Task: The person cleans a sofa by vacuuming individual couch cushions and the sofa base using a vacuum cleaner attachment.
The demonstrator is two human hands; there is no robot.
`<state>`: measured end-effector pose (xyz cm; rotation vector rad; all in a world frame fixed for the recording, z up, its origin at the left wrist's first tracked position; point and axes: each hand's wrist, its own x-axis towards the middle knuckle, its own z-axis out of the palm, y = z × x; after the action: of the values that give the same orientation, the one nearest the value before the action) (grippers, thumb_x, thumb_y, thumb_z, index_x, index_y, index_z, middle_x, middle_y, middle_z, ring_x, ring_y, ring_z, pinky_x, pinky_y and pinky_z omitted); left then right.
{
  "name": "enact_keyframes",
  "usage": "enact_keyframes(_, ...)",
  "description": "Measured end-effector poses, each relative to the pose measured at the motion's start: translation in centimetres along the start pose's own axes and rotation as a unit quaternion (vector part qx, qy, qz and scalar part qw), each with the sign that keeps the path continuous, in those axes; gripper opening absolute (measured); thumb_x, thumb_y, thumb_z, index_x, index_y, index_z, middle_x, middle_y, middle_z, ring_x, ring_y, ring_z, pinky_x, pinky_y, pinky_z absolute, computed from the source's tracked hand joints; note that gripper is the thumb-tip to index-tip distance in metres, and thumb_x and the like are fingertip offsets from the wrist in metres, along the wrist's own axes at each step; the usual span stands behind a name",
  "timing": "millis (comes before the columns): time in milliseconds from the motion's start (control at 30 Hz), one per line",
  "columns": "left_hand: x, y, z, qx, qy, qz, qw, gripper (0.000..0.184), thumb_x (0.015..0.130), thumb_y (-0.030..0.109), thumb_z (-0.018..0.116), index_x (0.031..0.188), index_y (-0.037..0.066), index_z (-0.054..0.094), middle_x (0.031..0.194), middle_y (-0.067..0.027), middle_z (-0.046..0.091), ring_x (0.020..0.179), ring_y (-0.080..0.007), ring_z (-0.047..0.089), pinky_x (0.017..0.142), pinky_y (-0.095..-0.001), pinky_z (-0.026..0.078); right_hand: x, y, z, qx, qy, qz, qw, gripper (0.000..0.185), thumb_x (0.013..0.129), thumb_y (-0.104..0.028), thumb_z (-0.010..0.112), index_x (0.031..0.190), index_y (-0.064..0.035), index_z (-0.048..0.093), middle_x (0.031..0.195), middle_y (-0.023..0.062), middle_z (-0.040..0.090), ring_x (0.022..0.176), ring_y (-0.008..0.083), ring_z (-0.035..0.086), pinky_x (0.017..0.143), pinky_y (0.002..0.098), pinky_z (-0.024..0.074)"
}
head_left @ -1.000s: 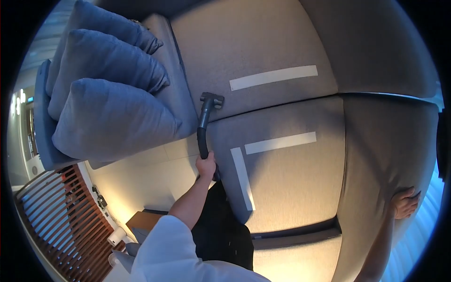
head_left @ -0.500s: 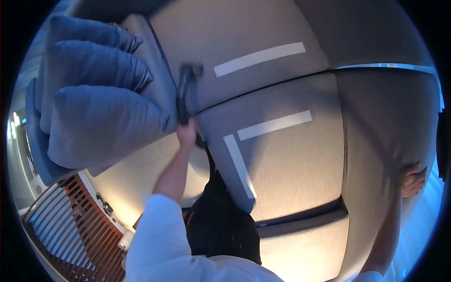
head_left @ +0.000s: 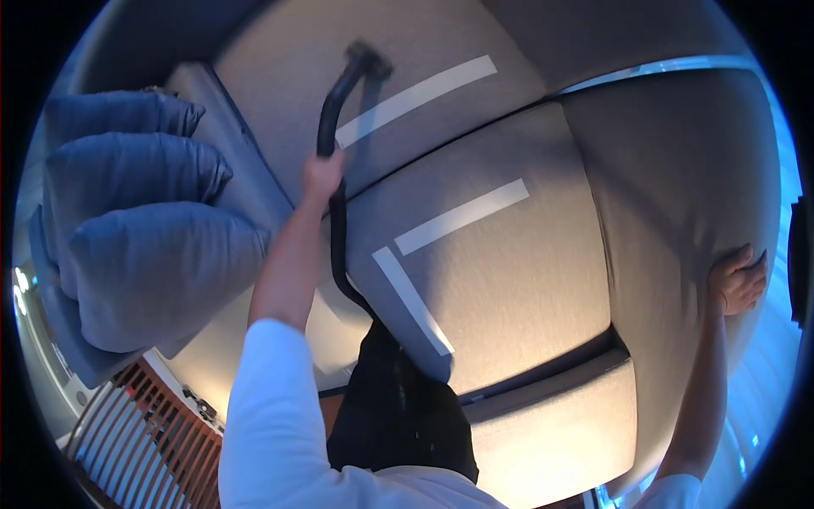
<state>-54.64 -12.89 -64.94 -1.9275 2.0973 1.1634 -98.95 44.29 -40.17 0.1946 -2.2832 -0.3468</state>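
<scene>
My left hand (head_left: 323,175) is wrapped round a black vacuum cleaner hose (head_left: 338,229) with a curved wand. At the wand's far end, a small dark nozzle (head_left: 367,61) is on or just above the far seat cushion (head_left: 424,38) of a grey sofa; contact is hard to tell. The hose trails back towards my dark trousers, where it drops out of sight. On the right, my right hand (head_left: 738,282) lies on the top of the sofa's backrest (head_left: 678,187), fingers stretched out, holding nothing.
White tape strips (head_left: 462,216) mark the seat cushions. Several blue-grey pillows (head_left: 170,271) stand at the left. Below them is a slatted wooden piece (head_left: 153,441). A gap (head_left: 543,373) runs between the nearer cushions. Pale curtain-like folds (head_left: 763,382) hang behind the backrest.
My left hand has pushed the hose and nozzle forward over the far cushion, away from my body. My view has shifted a little. My right hand stays on the backrest.
</scene>
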Motion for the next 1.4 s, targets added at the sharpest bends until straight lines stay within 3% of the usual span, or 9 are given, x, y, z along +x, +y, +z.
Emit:
enact_keyframes(133, -9.1, -19.4, -4.3, -0.073, -0.050, -0.042, 0.995, 0.019, 0.083, 0.018, 0.067, 0.079, 0.000, 0.061, 0.068, -0.0066, 0.062, 0.061, -0.0166, 0.060, 0.060, -0.0362, 0.048, -0.1, -0.6, -0.9, -0.013, -0.031, 0.018, 0.999, 0.066, 0.095, -0.066, 0.038, 0.139, -0.0207, 0.055, 0.135, 0.0126, 0.058, 0.126, 0.0332, 0.053, 0.103, 0.0512, 0.0378)
enact_keyframes(267, -12.8, -18.6, -2.9, -0.226, -0.077, -0.088, 0.967, 0.009, 0.081, 0.005, 0.060, 0.074, 0.001, 0.057, 0.065, -0.0083, 0.058, 0.059, -0.0183, 0.060, 0.059, -0.0337, 0.051, -0.2, -1.0, -1.3, 0.020, -0.023, 0.011, 0.999, 0.066, 0.095, -0.066, 0.039, 0.141, -0.0205, 0.052, 0.136, 0.0102, 0.057, 0.127, 0.0322, 0.051, 0.104, 0.0510, 0.0360)
enact_keyframes(600, -4.5, 17.0, 14.4, 0.041, -0.071, 0.072, 0.994, 0.050, 0.076, 0.040, 0.070, 0.107, 0.001, 0.073, 0.104, -0.0269, 0.071, 0.106, -0.0380, 0.068, 0.090, -0.0458, 0.053, -0.4, -2.2, -2.7, -0.006, -0.027, 0.017, 0.999, 0.067, 0.096, -0.066, 0.038, 0.142, -0.0190, 0.050, 0.138, 0.0108, 0.056, 0.128, 0.0335, 0.051, 0.105, 0.0501, 0.0359)
enact_keyframes(767, -2.7, 0.7, 7.7, 0.000, -0.128, 0.038, 0.991, 0.040, 0.075, 0.034, 0.070, 0.093, -0.001, 0.071, 0.088, -0.0227, 0.072, 0.085, -0.0355, 0.071, 0.076, -0.0459, 0.054, 0.1, -1.9, -2.9, -0.017, -0.017, 0.024, 0.999, 0.067, 0.095, -0.066, 0.039, 0.142, -0.0188, 0.050, 0.138, 0.0112, 0.056, 0.127, 0.0346, 0.051, 0.105, 0.0502, 0.0359)
enact_keyframes(800, -0.5, -8.8, 6.2, 0.209, -0.076, 0.320, 0.921, 0.034, 0.078, 0.032, 0.070, 0.084, -0.001, 0.069, 0.074, -0.0177, 0.069, 0.070, -0.0313, 0.068, 0.068, -0.0449, 0.052, 0.1, -2.1, -3.1, -0.003, -0.019, 0.020, 1.000, 0.067, 0.095, -0.066, 0.039, 0.142, -0.0186, 0.050, 0.138, 0.0114, 0.055, 0.128, 0.0345, 0.050, 0.105, 0.0502, 0.0358)
enact_keyframes(833, -7.0, -6.3, 0.6, -0.009, -0.116, 0.049, 0.992, 0.032, 0.079, 0.030, 0.071, 0.078, -0.001, 0.066, 0.066, -0.0130, 0.065, 0.064, -0.0255, 0.065, 0.065, -0.0417, 0.051, 0.0, -2.1, -3.3, 0.011, -0.021, 0.013, 1.000, 0.067, 0.095, -0.066, 0.040, 0.142, -0.0183, 0.050, 0.138, 0.0115, 0.055, 0.128, 0.0344, 0.050, 0.105, 0.0501, 0.0358)
enact_keyframes(967, -9.4, -15.6, -3.6, -0.044, -0.099, 0.055, 0.993, 0.030, 0.079, 0.030, 0.070, 0.079, -0.001, 0.066, 0.068, -0.0111, 0.065, 0.064, -0.0218, 0.064, 0.064, -0.0398, 0.051, 0.1, -2.3, -3.5, 0.013, -0.004, 0.016, 1.000, 0.067, 0.096, -0.065, 0.037, 0.142, -0.0184, 0.049, 0.136, 0.0116, 0.055, 0.127, 0.0352, 0.050, 0.105, 0.0511, 0.0356)
enact_keyframes(1267, -1.3, 14.2, 11.6, 0.080, -0.156, 0.175, 0.969, 0.051, 0.076, 0.043, 0.072, 0.103, 0.000, 0.072, 0.101, -0.0253, 0.071, 0.096, -0.0375, 0.070, 0.083, -0.0467, 0.055, 5.4, -5.0, -3.8, 0.047, -0.173, 0.070, 0.981, 0.075, 0.096, -0.064, 0.041, 0.145, -0.0071, 0.045, 0.142, 0.0200, 0.050, 0.134, 0.0380, 0.044, 0.112, 0.0465, 0.0326)
enact_keyframes(1400, 0.9, 20.2, 11.6, 0.065, -0.217, 0.147, 0.963, 0.049, 0.077, 0.042, 0.072, 0.108, 0.003, 0.072, 0.105, -0.0240, 0.071, 0.100, -0.0366, 0.069, 0.087, -0.0443, 0.054, 16.0, -20.7, -3.6, 0.371, -0.215, 0.244, 0.870, 0.088, 0.095, -0.071, 0.037, 0.155, -0.0063, 0.032, 0.154, 0.0255, 0.036, 0.145, 0.0380, 0.031, 0.119, 0.0451, 0.0246)
